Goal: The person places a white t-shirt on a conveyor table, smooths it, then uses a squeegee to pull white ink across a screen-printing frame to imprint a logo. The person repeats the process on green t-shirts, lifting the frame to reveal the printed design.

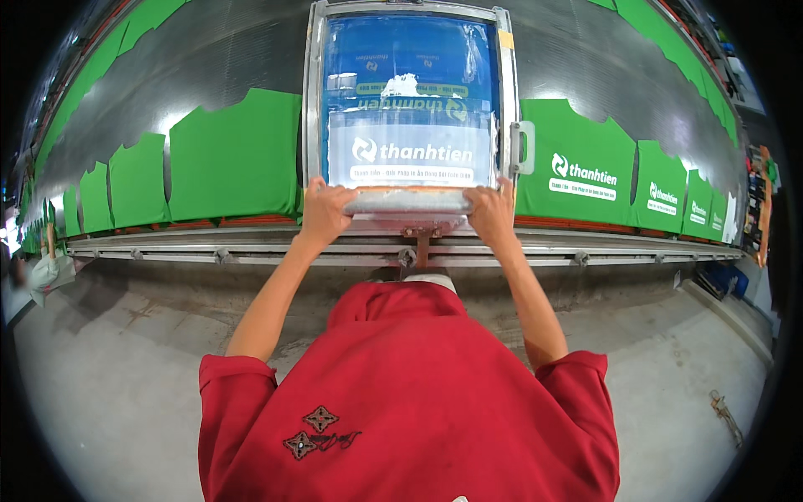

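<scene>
A screen printing frame with silver sides and blue mesh lies straight ahead of me. White lettering, a pale panel and a smear of white ink show on the mesh. My left hand is closed around the near left corner, and my right hand around the near right corner. Between them runs a silver bar with an orange-brown upper edge. Whether this bar is the frame's own near side or a squeegee against it, I cannot tell. My fingertips are partly hidden behind the bar.
Plain green fabric pieces lie on the dark sloped table at left. Green pieces with white prints lie at right. A white handle juts from the frame's right side. A metal rail runs along the table's near edge.
</scene>
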A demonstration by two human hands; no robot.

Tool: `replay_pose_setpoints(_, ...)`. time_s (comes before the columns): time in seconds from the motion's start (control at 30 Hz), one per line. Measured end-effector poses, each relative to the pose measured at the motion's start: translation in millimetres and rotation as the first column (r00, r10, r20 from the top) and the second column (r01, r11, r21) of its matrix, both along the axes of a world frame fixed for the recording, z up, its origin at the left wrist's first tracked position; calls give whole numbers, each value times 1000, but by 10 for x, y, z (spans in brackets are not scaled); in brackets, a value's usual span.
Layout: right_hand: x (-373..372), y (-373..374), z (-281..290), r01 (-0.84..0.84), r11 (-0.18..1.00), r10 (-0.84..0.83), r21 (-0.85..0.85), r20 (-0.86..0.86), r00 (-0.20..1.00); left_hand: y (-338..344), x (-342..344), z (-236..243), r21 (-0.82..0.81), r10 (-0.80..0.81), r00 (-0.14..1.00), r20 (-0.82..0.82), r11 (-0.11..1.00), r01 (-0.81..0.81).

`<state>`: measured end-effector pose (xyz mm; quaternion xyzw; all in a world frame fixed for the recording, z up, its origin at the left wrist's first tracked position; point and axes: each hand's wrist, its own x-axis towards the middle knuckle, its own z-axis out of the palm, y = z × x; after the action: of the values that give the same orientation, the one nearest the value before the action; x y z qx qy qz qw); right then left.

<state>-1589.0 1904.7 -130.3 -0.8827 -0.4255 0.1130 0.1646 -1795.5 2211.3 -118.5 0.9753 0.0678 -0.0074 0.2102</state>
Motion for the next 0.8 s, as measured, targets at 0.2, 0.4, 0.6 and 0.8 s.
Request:
replay_pose_setpoints(0.2, -802, -427, -19, 41, 994, -59, 103, 175, 983, -499, -601, 82, 25, 102, 988, 113, 994, -106)
replay_pose_setpoints(0.4, -659, -487, 578, -12, 1000, 12, -3, -19, 1000, -510, -627, 599, 27, 33, 999, -9, 999, -33)
replay_pose_setpoints(0.6, 554, 309, 195, 25, 1000, -25, -10, -9, 1000, 350, 617, 130, 45, 20, 998, 54, 999, -23)
replay_pose_setpoints(0.8, 1306, 820, 98, 0, 999, 0, -45, -7, 1000, 809, 1427, 102, 43, 21, 993, -115, 999, -16)
